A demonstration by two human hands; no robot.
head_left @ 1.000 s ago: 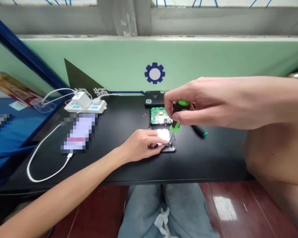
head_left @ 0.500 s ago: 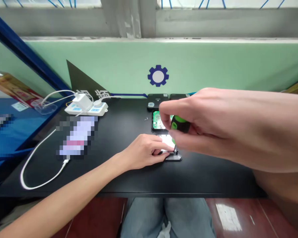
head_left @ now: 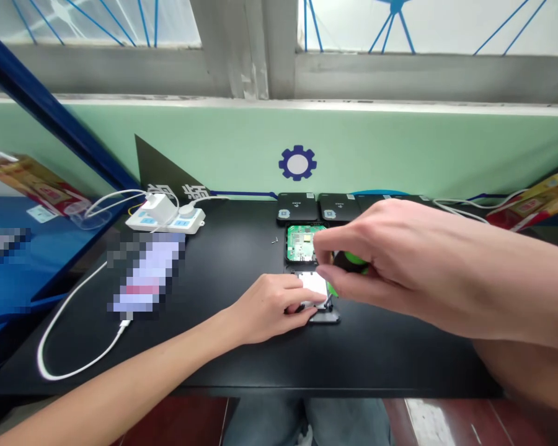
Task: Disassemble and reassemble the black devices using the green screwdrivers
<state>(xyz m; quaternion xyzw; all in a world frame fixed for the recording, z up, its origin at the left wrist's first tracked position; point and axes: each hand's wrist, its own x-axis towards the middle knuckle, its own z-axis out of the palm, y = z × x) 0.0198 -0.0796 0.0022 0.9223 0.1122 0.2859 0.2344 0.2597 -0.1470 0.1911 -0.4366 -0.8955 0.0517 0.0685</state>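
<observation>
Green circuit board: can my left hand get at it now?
Probably yes: the circuit board lies uncovered on its left, beyond your left hand, though your right hand partly hides its right side.

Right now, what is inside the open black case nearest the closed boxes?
A green circuit board shows inside the case; the right hand covers part of its right side, which cannot be seen.
</observation>
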